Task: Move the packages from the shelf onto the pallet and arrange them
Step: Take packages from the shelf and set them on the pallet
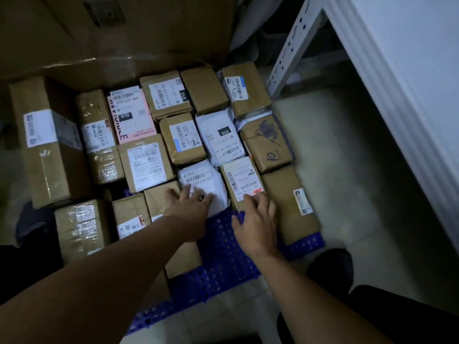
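**Packages (146, 162) cover the pallet; both hands lie flat on the near row**

Nearly all of the blue pallet (218, 247) is filled, with bare grid showing only at the near edge.

At far left stands the tall box (47, 145), the biggest and probably the heaviest. It looks like a two-hand lift from its lower corners. Near it, the taped box (79, 227) is glossy with clear tape and likely slick, so it is better gripped by its edges than its faces. The pink box (131, 115) further back looks thin and light.

In the middle of the near row, the left hand (188, 204) rests with spread, straight fingers on the white bag (201, 177) and holds nothing. The bag is soft and will sag and slide, so it is better pushed flat or scooped from beneath than pinched.

Just to its right, the right hand (255, 224) is also open. Its fingertips touch the near end of the small box (238, 180), which looks stiff and light and should shift with a push on its end.

The flat box (285, 202) lies alongside at the pallet's right edge.

The shelf (293, 53) stands to the far right, and no packages can be made out on it.
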